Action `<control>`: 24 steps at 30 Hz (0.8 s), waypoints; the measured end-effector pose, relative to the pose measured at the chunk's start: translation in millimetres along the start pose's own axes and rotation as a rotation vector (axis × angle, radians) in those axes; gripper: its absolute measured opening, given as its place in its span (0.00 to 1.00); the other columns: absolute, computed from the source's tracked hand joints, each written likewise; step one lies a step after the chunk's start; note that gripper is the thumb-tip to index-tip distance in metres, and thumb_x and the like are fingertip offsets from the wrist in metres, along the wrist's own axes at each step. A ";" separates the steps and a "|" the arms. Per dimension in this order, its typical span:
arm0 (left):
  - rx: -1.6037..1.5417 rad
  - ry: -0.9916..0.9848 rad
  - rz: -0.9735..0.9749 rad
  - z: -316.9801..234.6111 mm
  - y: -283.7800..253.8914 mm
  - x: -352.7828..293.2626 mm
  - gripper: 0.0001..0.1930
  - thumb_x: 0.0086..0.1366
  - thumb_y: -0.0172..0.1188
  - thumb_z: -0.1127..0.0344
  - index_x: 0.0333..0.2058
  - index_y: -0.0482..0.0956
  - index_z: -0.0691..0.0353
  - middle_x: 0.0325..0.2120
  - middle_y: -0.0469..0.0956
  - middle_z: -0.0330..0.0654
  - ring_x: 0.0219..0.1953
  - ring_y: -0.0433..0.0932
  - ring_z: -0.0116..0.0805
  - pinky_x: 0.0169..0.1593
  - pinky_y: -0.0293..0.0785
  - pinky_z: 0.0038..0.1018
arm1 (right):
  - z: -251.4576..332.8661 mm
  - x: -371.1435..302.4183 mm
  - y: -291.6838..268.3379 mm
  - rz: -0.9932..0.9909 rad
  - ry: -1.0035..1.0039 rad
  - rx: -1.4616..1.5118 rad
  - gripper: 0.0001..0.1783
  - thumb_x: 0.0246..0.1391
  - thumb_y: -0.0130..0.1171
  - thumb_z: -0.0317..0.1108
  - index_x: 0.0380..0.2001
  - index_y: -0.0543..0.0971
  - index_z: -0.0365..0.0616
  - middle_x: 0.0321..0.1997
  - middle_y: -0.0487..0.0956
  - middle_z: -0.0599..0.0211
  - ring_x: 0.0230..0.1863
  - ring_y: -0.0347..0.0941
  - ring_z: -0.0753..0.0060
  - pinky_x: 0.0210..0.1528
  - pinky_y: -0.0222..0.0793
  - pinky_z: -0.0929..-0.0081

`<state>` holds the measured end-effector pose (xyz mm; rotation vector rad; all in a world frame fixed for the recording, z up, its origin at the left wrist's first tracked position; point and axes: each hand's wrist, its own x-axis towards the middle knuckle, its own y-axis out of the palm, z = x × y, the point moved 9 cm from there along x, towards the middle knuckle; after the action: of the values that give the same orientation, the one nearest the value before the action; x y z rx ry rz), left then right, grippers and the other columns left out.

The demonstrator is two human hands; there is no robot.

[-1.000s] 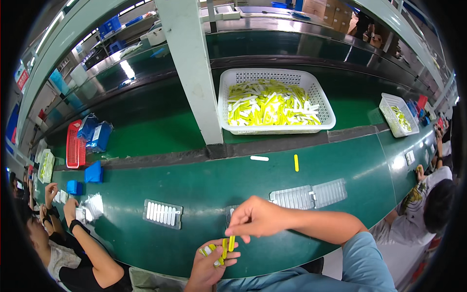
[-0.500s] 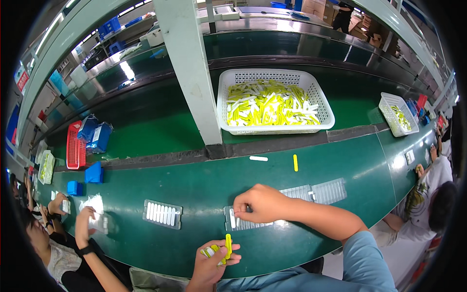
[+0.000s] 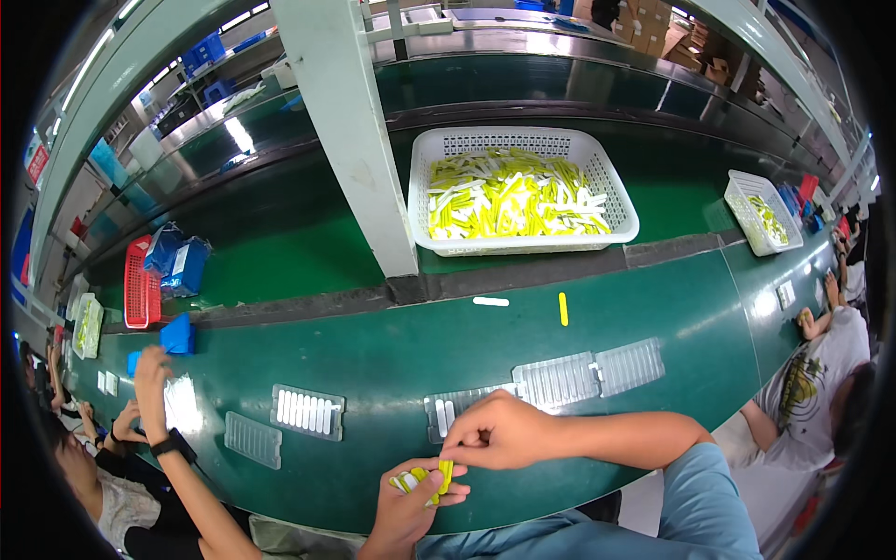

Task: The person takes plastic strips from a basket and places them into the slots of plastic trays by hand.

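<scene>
My left hand (image 3: 411,499) is closed around several flat yellow and white strips (image 3: 407,480) with rounded ends. One yellow strip (image 3: 445,474) stands up from its fingers. At the top of that strip, the thumb and fingertips of my right hand (image 3: 504,431) are pinched together. Just beyond my hands lies a clear slotted plastic tray (image 3: 433,431), partly hidden by the right hand. Two white strips (image 3: 445,413) sit side by side in its left slots. Two more clear trays, a middle one (image 3: 554,381) and a right one (image 3: 631,367), adjoin it, with no strips visible in them.
A white basket (image 3: 523,245) heaped with strips stands beyond the table, beside a pale post (image 3: 350,140). A loose white strip (image 3: 491,301) and yellow strip (image 3: 563,309) lie nearer. Left are a filled tray (image 3: 307,413), another tray (image 3: 252,440) and a co-worker's raised hand (image 3: 151,378).
My right hand has come back from the tray to the strips in my left hand, leaving two white strips in the slots. A clear tray now lies at left; the co-worker's hand has moved up.
</scene>
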<state>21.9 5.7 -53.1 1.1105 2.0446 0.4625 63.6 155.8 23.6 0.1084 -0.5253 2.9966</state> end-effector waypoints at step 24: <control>0.037 0.011 0.057 3.0 12.9 -3.5 0.10 0.71 0.61 0.72 0.47 0.80 0.71 0.41 0.83 0.60 0.37 0.87 0.48 0.39 0.88 0.38 | -8.2 -31.9 -28.6 -0.281 0.086 0.237 0.04 0.58 0.69 0.30 0.34 0.87 0.42 0.20 0.79 0.76 0.20 0.68 0.89 0.23 0.63 0.82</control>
<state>32.6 9.8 -45.5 1.1933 2.0429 0.4622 97.9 182.7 22.7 0.0641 -0.1308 2.7586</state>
